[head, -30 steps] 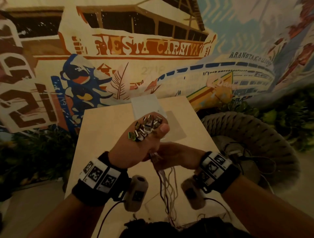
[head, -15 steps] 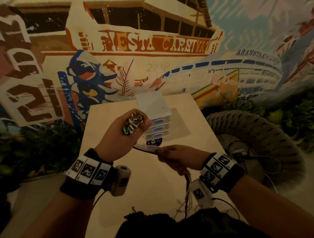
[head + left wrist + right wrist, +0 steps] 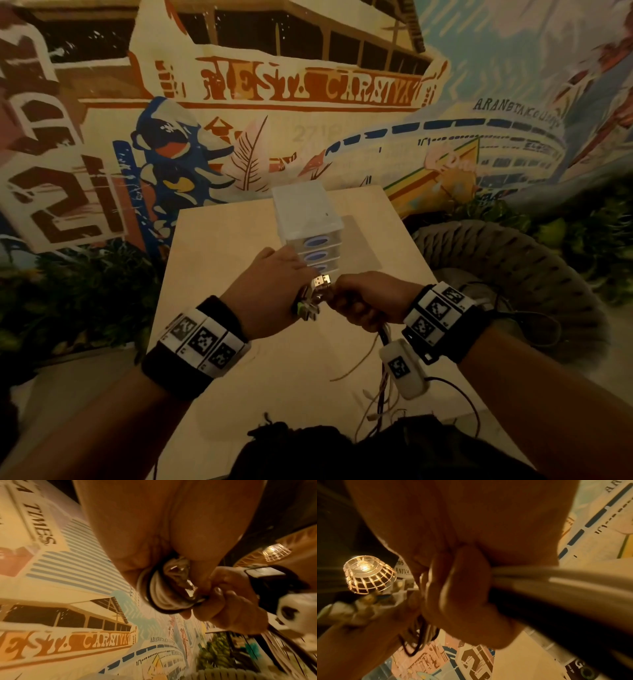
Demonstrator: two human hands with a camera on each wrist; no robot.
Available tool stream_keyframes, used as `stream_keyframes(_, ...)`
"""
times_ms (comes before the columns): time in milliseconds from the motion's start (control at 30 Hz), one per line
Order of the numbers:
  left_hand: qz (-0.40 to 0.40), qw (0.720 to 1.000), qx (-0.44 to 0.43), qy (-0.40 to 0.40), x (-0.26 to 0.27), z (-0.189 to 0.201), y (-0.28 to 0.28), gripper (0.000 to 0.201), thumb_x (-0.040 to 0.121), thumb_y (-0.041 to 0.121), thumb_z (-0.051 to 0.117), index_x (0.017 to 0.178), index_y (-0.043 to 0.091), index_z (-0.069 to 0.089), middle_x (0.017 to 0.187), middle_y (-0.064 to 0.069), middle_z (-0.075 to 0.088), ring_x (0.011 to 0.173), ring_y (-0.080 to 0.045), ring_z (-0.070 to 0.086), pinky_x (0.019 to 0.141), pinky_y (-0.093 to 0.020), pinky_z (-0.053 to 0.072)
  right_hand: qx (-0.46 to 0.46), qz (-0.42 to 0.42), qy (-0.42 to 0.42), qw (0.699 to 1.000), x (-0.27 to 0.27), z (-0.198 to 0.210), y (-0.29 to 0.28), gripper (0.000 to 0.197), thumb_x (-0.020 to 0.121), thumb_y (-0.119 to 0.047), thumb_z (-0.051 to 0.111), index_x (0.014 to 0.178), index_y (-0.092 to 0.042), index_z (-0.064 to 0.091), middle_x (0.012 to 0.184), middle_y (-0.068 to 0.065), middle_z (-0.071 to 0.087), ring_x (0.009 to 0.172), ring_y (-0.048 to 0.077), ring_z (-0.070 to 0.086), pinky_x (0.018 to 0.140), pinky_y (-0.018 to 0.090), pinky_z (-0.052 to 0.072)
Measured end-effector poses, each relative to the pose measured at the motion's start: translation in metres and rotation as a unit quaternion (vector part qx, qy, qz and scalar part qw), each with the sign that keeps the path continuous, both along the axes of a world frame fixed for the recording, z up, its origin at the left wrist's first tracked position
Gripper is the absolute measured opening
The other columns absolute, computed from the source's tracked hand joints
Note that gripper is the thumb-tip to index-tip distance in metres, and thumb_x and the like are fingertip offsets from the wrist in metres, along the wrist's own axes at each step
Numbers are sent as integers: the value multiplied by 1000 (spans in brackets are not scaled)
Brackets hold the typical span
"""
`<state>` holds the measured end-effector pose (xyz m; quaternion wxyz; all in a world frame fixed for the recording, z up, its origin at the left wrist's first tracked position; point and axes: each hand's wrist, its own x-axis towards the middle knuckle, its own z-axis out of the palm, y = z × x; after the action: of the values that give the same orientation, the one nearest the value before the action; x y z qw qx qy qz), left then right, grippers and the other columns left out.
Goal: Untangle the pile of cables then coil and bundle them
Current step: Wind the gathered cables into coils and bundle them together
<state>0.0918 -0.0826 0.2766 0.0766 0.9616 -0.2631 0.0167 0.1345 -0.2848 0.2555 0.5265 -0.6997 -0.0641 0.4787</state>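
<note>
The left hand (image 3: 270, 296) is seen closed around a cluster of metal connectors (image 3: 317, 291), with cable loops (image 3: 154, 595) wound beside its fingers. Just right of it, touching, the right hand (image 3: 368, 301) is clenched on the cables (image 3: 383, 377), which trail down toward the near edge of the table (image 3: 219, 246). A drawer unit (image 3: 308, 219) stands just beyond the hands; bare tabletop is left on both sides.

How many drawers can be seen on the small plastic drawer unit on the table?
3, stacked on the drawer unit: top drawer, middle drawer, bottom drawer, partly behind the left hand. Any lower drawer would be hidden.
</note>
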Motion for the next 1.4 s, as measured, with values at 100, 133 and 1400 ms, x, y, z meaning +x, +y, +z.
stream_keyframes(100, -3, 999, 16, 32, 0, -2, -7, 20, 93, 23, 47, 108, 23, 61, 95, 7, 57, 97, -15, 46, 78, -29, 32, 5, -20, 21, 1000, 3, -1, -4, 25, 88, -38, 48, 69, -23, 42, 60, -5, 24, 50, 10, 14, 53, 28, 8)
stream_keyframes(133, 1, 998, -2, 60, 1, -5, -8, 21, 95, 19, 51, 114, 21, 61, 99, 4, 61, 97, -17, 52, 78, -29, 39, 4, -25, 21, 999, 4, -3, -4, 28, 91, -37, 46, 68, -22, 43, 59, -4, 24, 50, 10, 14, 53, 28, 9)
stream_keyframes(1400, 72, 994, 82, 19, 4, -12, -37, 33, 90, 34, 65, 119, 20, 56, 112, 0, 66, 101, -23, 62, 74, -29, 45, -230, 132, -256, 930, -3, 9, 16, 20, 94, -18, 56, 78, -11, 64, 73, 3, 67, 61, 23, 66, 72, 38, 58)
